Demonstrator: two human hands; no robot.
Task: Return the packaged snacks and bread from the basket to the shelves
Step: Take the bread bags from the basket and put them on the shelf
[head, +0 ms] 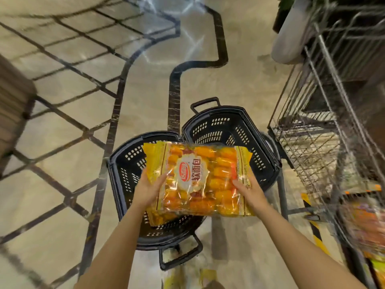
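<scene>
A big yellow-orange bag of soft bread rolls (200,180) hangs above two black plastic baskets on the floor. My left hand (149,188) grips the bag's left edge, thumb on top. On the opposite edge my right hand (249,189) grips it the same way. The nearer basket (123,176) lies mostly under the bag, so its contents are hidden. The farther basket (223,126) shows a bare perforated inside.
A wire shelf rack (325,130) stands along the right side. Blurred packaged goods (366,226) sit on a lower shelf at the right edge. A brown wooden unit (14,105) stands at the far left. Patterned tile floor spreads ahead and to the left.
</scene>
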